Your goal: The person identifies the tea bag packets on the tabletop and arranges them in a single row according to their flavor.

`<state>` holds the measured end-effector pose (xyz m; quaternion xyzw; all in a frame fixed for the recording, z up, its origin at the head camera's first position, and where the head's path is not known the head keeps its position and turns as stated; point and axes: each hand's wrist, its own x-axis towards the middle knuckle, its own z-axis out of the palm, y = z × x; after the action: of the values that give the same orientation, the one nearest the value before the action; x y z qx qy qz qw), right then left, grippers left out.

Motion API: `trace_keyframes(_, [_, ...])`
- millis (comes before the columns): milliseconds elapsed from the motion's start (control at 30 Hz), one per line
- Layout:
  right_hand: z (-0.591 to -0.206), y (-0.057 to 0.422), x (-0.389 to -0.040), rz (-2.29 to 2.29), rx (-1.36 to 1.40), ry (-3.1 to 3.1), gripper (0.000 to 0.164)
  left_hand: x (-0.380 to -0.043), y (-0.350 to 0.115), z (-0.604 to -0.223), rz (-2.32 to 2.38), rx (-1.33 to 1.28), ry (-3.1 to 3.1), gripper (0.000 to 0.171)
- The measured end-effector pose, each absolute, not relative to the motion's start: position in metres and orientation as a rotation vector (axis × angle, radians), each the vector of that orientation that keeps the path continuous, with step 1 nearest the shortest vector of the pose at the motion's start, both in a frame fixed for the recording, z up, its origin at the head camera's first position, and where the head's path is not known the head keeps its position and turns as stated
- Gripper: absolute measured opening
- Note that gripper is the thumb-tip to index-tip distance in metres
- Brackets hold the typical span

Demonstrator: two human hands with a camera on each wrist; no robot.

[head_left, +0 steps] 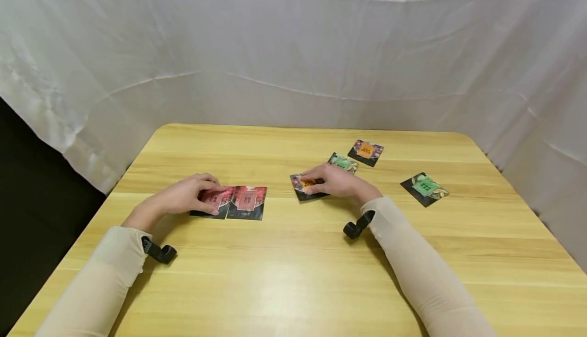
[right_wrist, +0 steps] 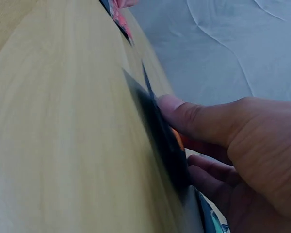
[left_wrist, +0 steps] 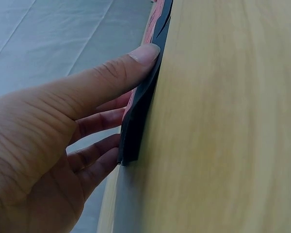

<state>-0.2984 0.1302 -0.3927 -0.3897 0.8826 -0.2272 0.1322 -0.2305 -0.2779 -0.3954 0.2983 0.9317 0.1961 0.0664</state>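
On the left of the table, my left hand (head_left: 183,195) holds a red-and-black square card (head_left: 212,202) by its edges. In the left wrist view its thumb (left_wrist: 144,54) is on the near edge and the fingers are behind. A second red card (head_left: 246,202) lies right beside that one. My right hand (head_left: 338,180) grips an orange-and-black card (head_left: 306,197), thumb at the near edge. In the right wrist view this card (right_wrist: 160,131) is tilted, one end raised off the wood. Close behind the right hand lies a green card (head_left: 343,162), partly covered by it.
Another orange card (head_left: 366,152) lies farther back on the wooden table (head_left: 284,276). A second green card (head_left: 425,188) lies turned at an angle to the right. White cloth (head_left: 293,46) hangs behind the table. Each wrist wears a black camera mount.
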Motion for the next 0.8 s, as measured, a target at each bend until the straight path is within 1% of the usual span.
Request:
trace_keyframes(167, [-0.389,0.134,-0.296,-0.676,-1.118,2.537,0.048,-0.232,-0.276,-0.393,0.570,0.922,2.811,0.064])
trace_keyframes(400, [-0.393,0.130,-0.293,-0.668,-1.164,2.588,0.044,-0.229,-0.275,-0.391,0.559,0.919,2.818,0.064])
trace_keyframes(600, [-0.396,0.127,-0.288,-0.593,-1.139,2.657,0.044,-0.228,-0.276,-0.393,0.563,0.921,2.825,0.064])
trace_keyframes(800, [-0.397,0.124,-0.283,-0.544,-1.201,2.688,0.046,-0.228,-0.277,-0.393,0.551,0.920,2.821,0.064])
